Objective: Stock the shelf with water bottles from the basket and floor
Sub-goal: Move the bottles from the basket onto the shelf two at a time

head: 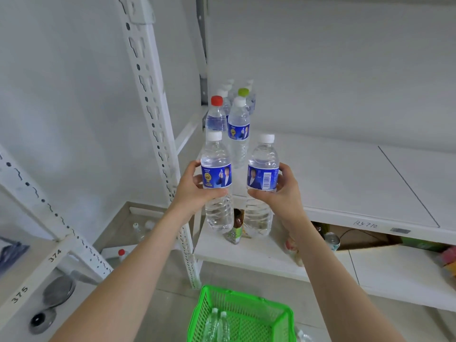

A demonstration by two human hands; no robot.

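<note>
Basket (197,317) of green plastic holds two water bottles (218,325) lying inside. Above the basket both arms reach forward, left hand (191,191) with its grip clamped round one upright bottle (216,166), right hand (283,193) likewise round a second bottle (262,166). Beyond the basket, more bottles (238,124) stand on the shelf (345,181).

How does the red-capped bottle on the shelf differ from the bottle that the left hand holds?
The red-capped bottle has a red cap; the held bottle has a white one. The red-capped bottle stands on the shelf, untouched; the held bottle is gripped at its label by the left hand, in front of the shelf. Both are clear, upright and capped.
</note>
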